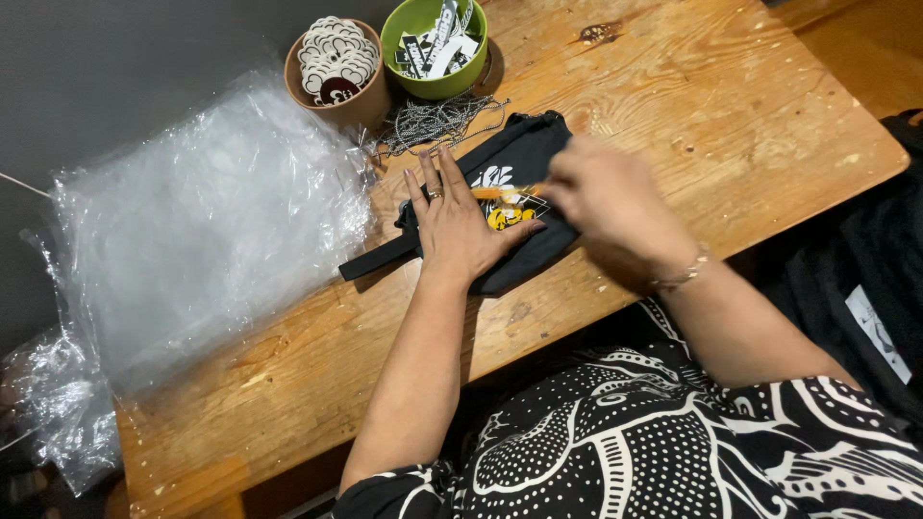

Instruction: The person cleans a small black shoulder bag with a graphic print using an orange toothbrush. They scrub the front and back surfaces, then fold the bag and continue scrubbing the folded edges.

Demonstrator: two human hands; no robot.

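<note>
Worn wooden table (731, 125), knots and scratches across the boards, dark grey wall behind its far edge. All places noted from the black cloth pouch (510, 207), which lies flat near the table's middle, a white and yellow print on its face and a black strap running off its left end.

Left of the pouch: a big heap of clear plastic bags (207, 226), covering that whole side of the table and spilling over the edge.

Beyond the pouch, by the wall: a brown paper cup (361, 101) filled with round white tags (334, 53), and beside it a green bowl (431, 85) of black and white labels (437, 43). A tangle of thin metal ball chains (442, 120) lies between these and the pouch's far edge.

On the pouch: my left hand (457, 226), fingers spread and pressed flat, gripping nothing, a ring on one finger. My right hand (606, 207) hovers over the pouch's right end, blurred; fingers pinched toward a small orange piece (500, 192) lying on the print. Whether they truly grip it, I cannot tell. Thin bracelet on that wrist
</note>
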